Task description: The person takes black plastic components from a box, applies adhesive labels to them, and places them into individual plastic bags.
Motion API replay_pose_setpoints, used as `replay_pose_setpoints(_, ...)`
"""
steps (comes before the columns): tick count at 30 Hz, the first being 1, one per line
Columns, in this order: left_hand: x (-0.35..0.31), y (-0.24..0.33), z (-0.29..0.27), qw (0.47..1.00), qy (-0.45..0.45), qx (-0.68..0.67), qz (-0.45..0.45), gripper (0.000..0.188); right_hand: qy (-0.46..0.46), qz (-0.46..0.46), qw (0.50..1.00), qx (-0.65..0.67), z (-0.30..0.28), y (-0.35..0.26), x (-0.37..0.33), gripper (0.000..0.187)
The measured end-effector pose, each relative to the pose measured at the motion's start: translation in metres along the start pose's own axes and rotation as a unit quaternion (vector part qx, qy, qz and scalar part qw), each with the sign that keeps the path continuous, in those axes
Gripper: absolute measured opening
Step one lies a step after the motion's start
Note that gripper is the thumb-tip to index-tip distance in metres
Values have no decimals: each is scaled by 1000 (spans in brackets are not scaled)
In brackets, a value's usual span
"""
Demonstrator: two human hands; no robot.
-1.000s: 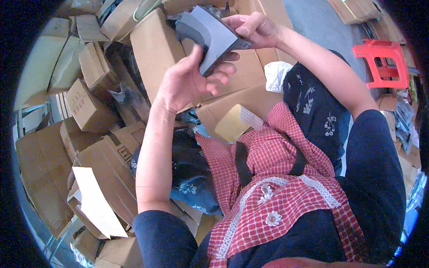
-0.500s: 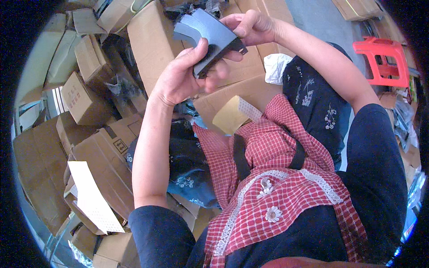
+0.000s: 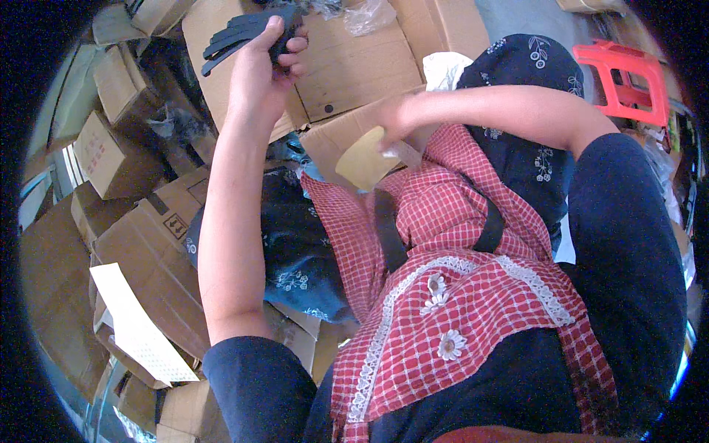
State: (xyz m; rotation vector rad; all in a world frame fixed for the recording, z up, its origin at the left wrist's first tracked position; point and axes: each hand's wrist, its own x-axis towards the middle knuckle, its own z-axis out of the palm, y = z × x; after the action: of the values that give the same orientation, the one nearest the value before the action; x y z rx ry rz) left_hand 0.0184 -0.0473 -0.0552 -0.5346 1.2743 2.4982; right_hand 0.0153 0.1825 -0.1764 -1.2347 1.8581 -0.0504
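Note:
High on the left, my left hand (image 3: 266,70) is closed round a black plastic part (image 3: 240,40). The part now shows a ridged, stepped side, and the thumb presses on its top. My right hand (image 3: 402,118), blurred by motion, is over my lap at a sheet of labels (image 3: 362,162). That sheet is yellowish on one face, with a white dotted strip beside it, and rests on the red checked apron (image 3: 443,221). The right fingertips are by its upper edge; whether they grip it I cannot tell.
An open cardboard box (image 3: 354,74) stands in front of me, with clear plastic wrap (image 3: 369,16) at its far side. White crumpled material (image 3: 445,71) lies by my right knee. Another label sheet (image 3: 136,321) lies on boxes at left. A red plastic stool (image 3: 628,81) stands at right.
My right hand has left the plastic part and come down to the label sheet on my lap. My left hand has moved up and left with the part, which has turned over.

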Motion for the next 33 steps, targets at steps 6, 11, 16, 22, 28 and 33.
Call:
replay_pose_setpoints(6,-4,-4,30,997,53,47,31,29,82,42,995,-33,36,-4,5,59)
replay_pose_setpoints(11,18,-10,13,997,-57,38,29,25,70,11,996,52,-10,7,30,54)
replay_pose_setpoints(16,9,-18,15,982,100,127,102,28,199,148,962,116,-129,-17,-3,39)
replay_pose_setpoints(22,4,-24,32,971,173,139,93,32,255,214,917,219,-174,-24,-30,39)
replay_pose_setpoints(28,24,-31,34,944,240,174,144,37,266,26,819,508,-177,-25,-44,65)
replay_pose_setpoints(33,35,-25,14,975,121,-139,127,40,340,-41,829,442,-156,-37,-33,74)
